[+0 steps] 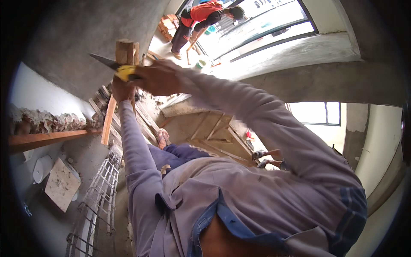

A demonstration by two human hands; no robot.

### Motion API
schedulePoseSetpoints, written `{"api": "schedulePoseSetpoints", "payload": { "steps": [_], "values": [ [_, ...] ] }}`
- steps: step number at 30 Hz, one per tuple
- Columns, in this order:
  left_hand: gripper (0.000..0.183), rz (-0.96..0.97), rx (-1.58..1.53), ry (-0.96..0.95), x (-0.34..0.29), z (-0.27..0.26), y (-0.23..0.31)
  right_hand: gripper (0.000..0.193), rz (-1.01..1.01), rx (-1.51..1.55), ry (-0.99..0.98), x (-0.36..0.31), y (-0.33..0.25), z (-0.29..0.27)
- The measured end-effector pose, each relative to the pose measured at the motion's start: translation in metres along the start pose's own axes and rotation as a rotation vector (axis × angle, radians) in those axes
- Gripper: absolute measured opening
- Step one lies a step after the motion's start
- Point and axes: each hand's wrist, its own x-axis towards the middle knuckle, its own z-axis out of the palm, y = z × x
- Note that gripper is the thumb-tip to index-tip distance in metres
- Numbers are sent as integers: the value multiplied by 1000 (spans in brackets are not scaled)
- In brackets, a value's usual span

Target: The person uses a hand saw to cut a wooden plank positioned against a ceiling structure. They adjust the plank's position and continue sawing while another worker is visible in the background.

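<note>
My right hand (pixel 160 78) is closed around the yellow handle of a hand saw (pixel 126 73). The grey blade points up and left, crossing in front of a piece of timber (pixel 124 52) and reaching beyond its left side. Just below the saw handle, my left hand (pixel 123 89) is wrapped round the timber, steadying it against the blade's level. The handle and right hand partly cover the wood, so any cut in it is hidden. Both arms are stretched out ahead of me, and the right hand is slightly blurred.
Loose planks (pixel 109 120) lie below my hands, near my sandalled foot (pixel 162 138). A steel rebar cage (pixel 100 184) and a stained board (pixel 62 184) are at left. A person in red (pixel 205 13) bends near stacked bricks (pixel 168 26); another person's feet (pixel 259 155) show at right.
</note>
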Motion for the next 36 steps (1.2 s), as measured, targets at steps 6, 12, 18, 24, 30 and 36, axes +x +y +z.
{"api": "schedulePoseSetpoints", "payload": {
  "steps": [6,12,18,24,30,36],
  "values": [
    [50,-127,-214,9,10,-29,-19,29,214,32,-276,-86,-54,-74],
    [50,-206,-101,0,3,-34,16,27,127,1,-171,-89,-33,-69],
    [52,-76,-445,-67,-6,-34,27,31,208,117,-231,3,-26,-16],
    [58,-204,-56,-15,-2,-30,12,34,126,-3,-126,-167,-60,-103],
    [61,-234,-174,-73,-5,-21,39,25,92,42,-74,9,-10,-2],
    [57,-244,-127,-35,-6,-49,23,32,271,13,-220,-127,-60,-92]
  ]
}}
